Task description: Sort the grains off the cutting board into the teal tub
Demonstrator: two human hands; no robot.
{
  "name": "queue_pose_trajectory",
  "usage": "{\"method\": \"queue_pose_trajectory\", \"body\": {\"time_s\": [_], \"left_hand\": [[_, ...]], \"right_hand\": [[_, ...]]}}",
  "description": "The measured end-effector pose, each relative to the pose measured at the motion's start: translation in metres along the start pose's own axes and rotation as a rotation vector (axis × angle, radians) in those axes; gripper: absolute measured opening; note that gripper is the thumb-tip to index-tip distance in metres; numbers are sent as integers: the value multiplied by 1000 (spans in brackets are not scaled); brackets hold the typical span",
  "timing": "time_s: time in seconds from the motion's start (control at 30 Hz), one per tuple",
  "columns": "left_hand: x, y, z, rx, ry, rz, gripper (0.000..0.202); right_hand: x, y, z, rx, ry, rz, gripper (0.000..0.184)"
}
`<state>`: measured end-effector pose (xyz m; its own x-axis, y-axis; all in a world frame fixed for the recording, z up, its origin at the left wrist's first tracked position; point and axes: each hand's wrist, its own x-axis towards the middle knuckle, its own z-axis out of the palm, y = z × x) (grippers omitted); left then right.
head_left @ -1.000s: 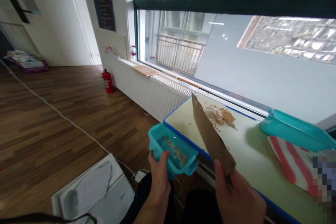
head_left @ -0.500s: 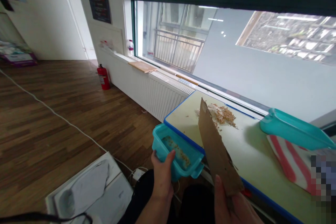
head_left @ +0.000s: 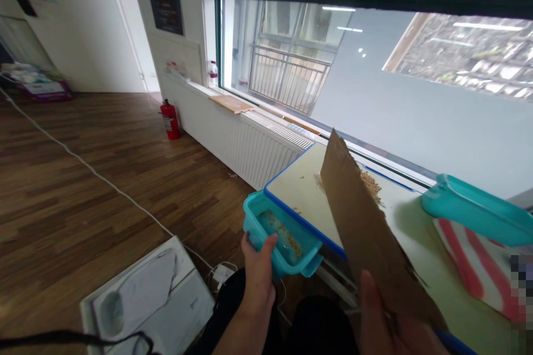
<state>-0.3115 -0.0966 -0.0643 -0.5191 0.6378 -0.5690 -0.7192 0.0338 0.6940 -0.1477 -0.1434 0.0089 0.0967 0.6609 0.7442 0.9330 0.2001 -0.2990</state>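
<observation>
My left hand (head_left: 260, 260) grips the near side of a teal plastic bin (head_left: 254, 208), thumb over its rim. The bin is tucked against the blue edge of the pale table (head_left: 291, 183), a little below the top, and some tan grains (head_left: 287, 238) lie on its bottom. In my right hand (head_left: 387, 316) is a long strip of brown cardboard (head_left: 358, 216), held at its near end and tilted up over the table. Behind the strip, a pile of tan grains (head_left: 370, 186) is partly hidden.
A second teal bin (head_left: 478, 208) and a red-and-white striped bag (head_left: 470, 258) sit on the table's right side. A white radiator (head_left: 233, 138) runs below the window. On the floor are a fire extinguisher (head_left: 170, 119), a white cable (head_left: 100, 175) and a white box (head_left: 145, 299).
The cardboard strip has shifted right and its far end has risen, now covering more of the grain pile. My left hand still holds the bin at the table edge. The view has turned slightly.
</observation>
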Motion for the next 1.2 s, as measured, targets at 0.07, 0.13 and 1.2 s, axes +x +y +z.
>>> {"method": "queue_pose_trajectory", "body": {"time_s": [0.07, 0.13, 1.2], "left_hand": [[7, 1, -1, -10, -21, 3, 84], [13, 2, -2, -6, -44, -1, 86], [30, 13, -7, -31, -98, -16, 89]], "right_hand": [[39, 2, 24, -1, 7, 18, 47], [77, 2, 55, 28, -56, 52, 54], [146, 5, 105, 58, -149, 263, 43]]}}
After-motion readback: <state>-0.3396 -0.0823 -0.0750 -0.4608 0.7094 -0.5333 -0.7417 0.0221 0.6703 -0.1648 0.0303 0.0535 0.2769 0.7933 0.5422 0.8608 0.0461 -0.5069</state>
